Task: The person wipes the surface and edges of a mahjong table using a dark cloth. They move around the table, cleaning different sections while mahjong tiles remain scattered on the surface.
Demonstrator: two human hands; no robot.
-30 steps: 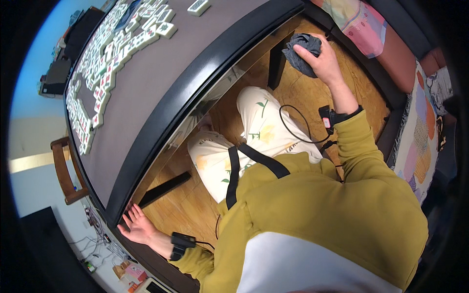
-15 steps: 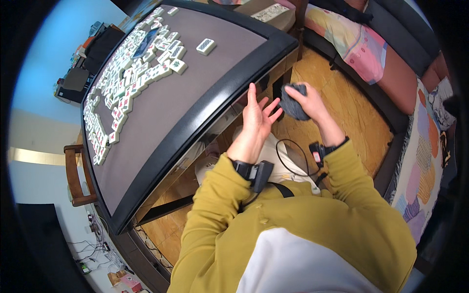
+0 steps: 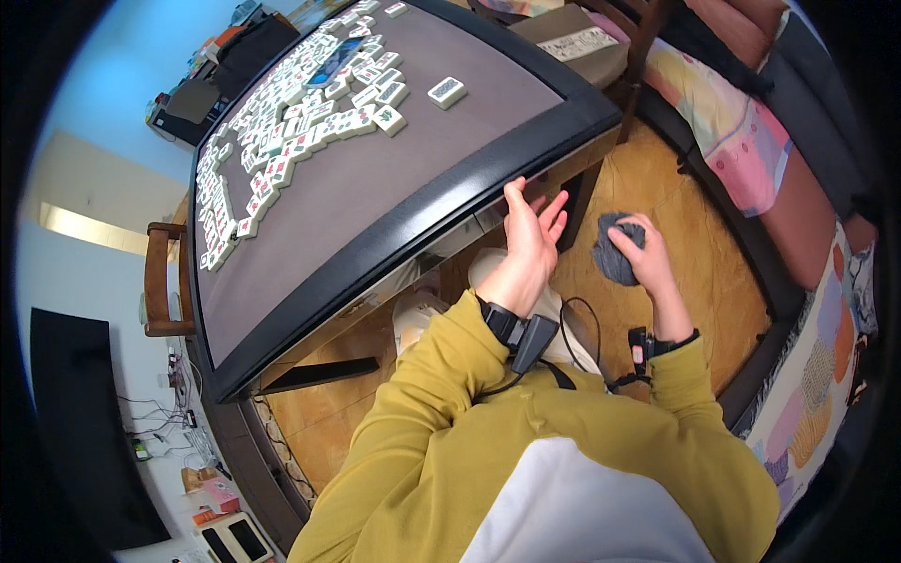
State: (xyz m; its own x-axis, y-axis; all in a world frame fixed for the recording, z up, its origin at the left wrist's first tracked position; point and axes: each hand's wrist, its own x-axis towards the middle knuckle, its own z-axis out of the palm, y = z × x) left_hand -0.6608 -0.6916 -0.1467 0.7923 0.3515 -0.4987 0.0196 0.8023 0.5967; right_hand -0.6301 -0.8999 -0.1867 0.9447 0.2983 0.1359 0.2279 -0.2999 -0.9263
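My right hand (image 3: pixel 649 255) is closed round a dark grey bundle (image 3: pixel 613 255) that looks like bunched cloth. It holds the bundle over the floor, to the right of the table and apart from it. My left hand (image 3: pixel 533 235) is empty, its palm turned up and its fingers spread. Its fingertips are by the near black rim (image 3: pixel 479 208) of the mahjong table, and I cannot tell if they touch it. On the grey tabletop (image 3: pixel 366 178) lie many mahjong tiles (image 3: pixel 324 127) in a loose heap. One tile (image 3: pixel 447 92) lies off by itself nearer the right edge.
A dark phone-like slab (image 3: pixel 335 62) lies among the tiles. Beyond the table's left end stands a wooden chair (image 3: pixel 165 281). A sofa with a patterned cover (image 3: pixel 812 375) runs along the right. Black cable (image 3: pixel 593 324) loops between my wrist devices.
My right hand has moved right with the grey bundle, away from my left hand. My left hand stays open near the table rim. The whole view has shifted a little.
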